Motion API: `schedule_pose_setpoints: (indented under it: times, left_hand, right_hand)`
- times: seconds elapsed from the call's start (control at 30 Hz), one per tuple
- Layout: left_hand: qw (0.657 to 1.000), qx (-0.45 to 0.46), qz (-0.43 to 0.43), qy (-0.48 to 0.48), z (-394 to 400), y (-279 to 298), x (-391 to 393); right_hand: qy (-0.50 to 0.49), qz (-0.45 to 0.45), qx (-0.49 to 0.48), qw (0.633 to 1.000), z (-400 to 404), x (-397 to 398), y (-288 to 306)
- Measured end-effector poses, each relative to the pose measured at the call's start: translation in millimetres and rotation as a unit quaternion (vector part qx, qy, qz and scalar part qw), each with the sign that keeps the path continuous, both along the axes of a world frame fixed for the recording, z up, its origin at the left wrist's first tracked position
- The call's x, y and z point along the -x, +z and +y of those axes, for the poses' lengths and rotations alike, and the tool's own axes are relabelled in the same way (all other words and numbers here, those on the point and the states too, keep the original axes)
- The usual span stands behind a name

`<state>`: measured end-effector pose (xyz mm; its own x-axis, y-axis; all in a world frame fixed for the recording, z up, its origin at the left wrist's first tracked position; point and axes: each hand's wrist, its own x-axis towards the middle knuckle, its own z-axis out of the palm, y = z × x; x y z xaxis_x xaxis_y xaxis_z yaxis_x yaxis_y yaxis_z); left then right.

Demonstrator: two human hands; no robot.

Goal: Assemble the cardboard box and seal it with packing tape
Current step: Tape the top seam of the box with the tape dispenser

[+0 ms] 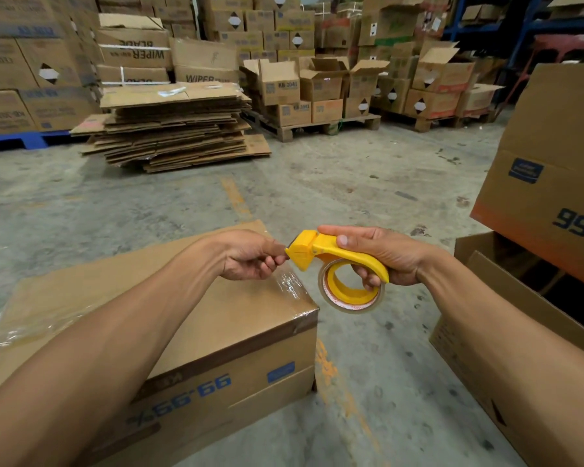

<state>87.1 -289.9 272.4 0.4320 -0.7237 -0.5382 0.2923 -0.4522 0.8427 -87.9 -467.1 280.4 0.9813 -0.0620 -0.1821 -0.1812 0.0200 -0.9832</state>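
1. While it sat low and left of centre on the grey concrete floor point(368, 183), the closed brown cardboard box point(216, 332) carried clear packing tape point(289, 284) along its top.
2. Just above its far corner, the right hand point(381, 256) was clenched around the handle of a yellow plastic tape dispenser point(331, 264).
3. At the dispenser's nose, the left hand point(250, 256) pinched what looked like the tape end.
4. Flattened cardboard sheets point(172, 129) lay stacked in the upper left; open cartons point(536, 315) stood at the right edge.

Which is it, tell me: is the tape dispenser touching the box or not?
Apart. The head view shows the tape dispenser held in the right hand above the box, with bare floor visible beneath the roll.
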Motion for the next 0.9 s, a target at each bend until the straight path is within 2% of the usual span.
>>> schedule_pose_setpoints:
  times: [0.2,0.33,0.43,0.6,0.9]
  left_hand:
    - [0.998,-0.025,-0.064,0.007,49,17,-51]
    - [0.976,-0.12,-0.182,-0.024,54,29,-78]
    - [0.949,-0.154,-0.272,-0.029,29,34,-86]
    - [0.912,-0.136,-0.387,-0.021,-18,26,-105]
    - [0.9,-0.079,-0.428,0.009,-55,-17,-139]
  right_hand:
    - [0.029,0.03,-0.006,0.999,-9,13,12]
    - [0.022,0.05,0.018,0.998,-2,13,9]
    - [-0.009,0.057,0.044,0.997,11,1,15]
    - [-0.065,0.064,0.06,0.994,23,-19,28]
    - [-0.15,0.042,0.012,0.988,60,-66,27]
